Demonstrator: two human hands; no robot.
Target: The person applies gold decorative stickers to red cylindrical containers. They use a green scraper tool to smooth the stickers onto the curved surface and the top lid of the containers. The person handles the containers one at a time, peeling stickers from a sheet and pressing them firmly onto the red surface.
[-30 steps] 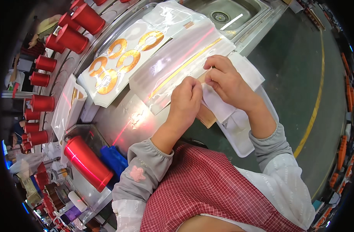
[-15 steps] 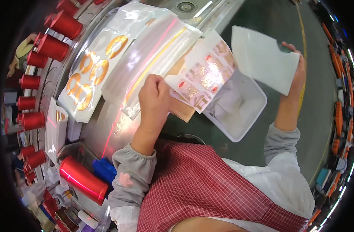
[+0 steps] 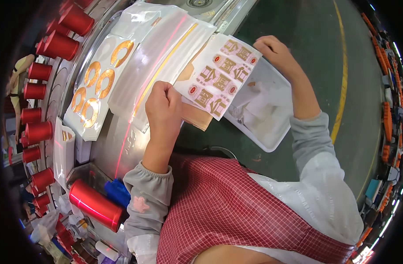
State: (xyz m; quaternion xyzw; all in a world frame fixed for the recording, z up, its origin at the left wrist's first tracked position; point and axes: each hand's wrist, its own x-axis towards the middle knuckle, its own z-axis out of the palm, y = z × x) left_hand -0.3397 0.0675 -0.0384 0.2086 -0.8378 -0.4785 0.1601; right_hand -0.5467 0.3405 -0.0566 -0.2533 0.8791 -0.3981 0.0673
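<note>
A white decal sheet (image 3: 223, 75) with gold characters, pink patterning and small red ovals is stretched between my hands. My left hand (image 3: 163, 108) is closed, pinching its near left corner. At the far right corner, my right hand (image 3: 274, 50) has its fingers curled onto the edge. Under the decal sheet, a brown paper stack (image 3: 197, 118) shows at the near side. Just beyond the sheet's right edge, a white plastic tub (image 3: 276, 145) holds loose white paper pieces.
Left of the sheet lie translucent plastic sleeves (image 3: 144, 66) and a sheet with gold ring decals (image 3: 105, 81). A shiny red tumbler (image 3: 96, 204) lies near a blue cloth (image 3: 117, 192). Several red cups (image 3: 56, 44) line the conveyor. A metal drain (image 3: 198, 2) sits at the top.
My right hand has moved left and away from me to the decal sheet's corner. The blank white sheet it held has left the hand. The decal sheet lies flatter, with less glare.
</note>
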